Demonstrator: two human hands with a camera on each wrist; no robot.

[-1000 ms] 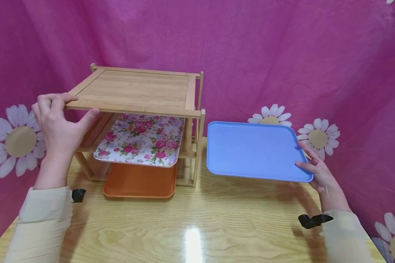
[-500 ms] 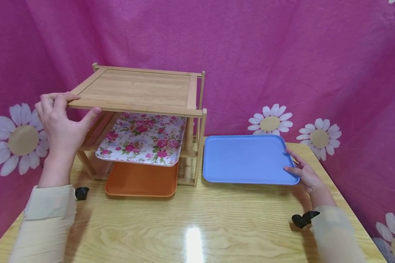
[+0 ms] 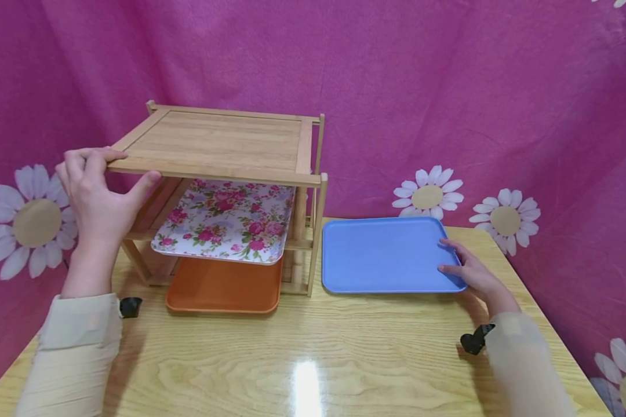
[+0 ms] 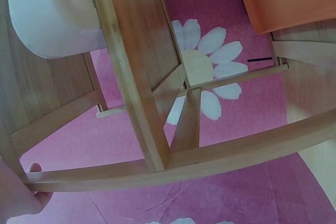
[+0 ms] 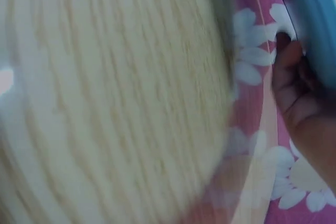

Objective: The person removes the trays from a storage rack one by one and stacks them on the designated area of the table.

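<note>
Left hand [image 3: 98, 200] at 9 o'clock of the wooden rack [image 3: 224, 145], gripping the front left corner of its top shelf: fingers curled over the upper edge, thumb pressed up from underneath. Left wrist view: underside of rack rails, fingertip [image 4: 34, 168] showing at the lower left against a rail.

Right hand [image 3: 472, 271] at 3 o'clock of the blue tray [image 3: 388, 255], pinching its right rim, thumb on top, fingers curled beneath. Blue tray lying flat or nearly flat on the table [image 3: 313, 359], just beside the rack at the rack's 3 o'clock; whether fully set down cannot be told. Right wrist view blurred: fingers [image 5: 294, 77] against the blue rim [image 5: 315, 30], pale wood grain filling the rest.

Floral tray [image 3: 224, 223] on the rack's middle shelf, front edge overhanging toward 6 o'clock. Orange tray [image 3: 223, 286] on the lowest level beneath it, front edge jutting out onto the table. Top shelf of rack bare wood.

Cream sleeves [image 3: 70, 353] on both forearms, black wrist mounts [image 3: 130, 306] at the cuffs. Pink cloth backdrop [image 3: 448, 87] with white daisies at 12 o'clock and along both sides. Bright glare spot on the table at 6 o'clock.
</note>
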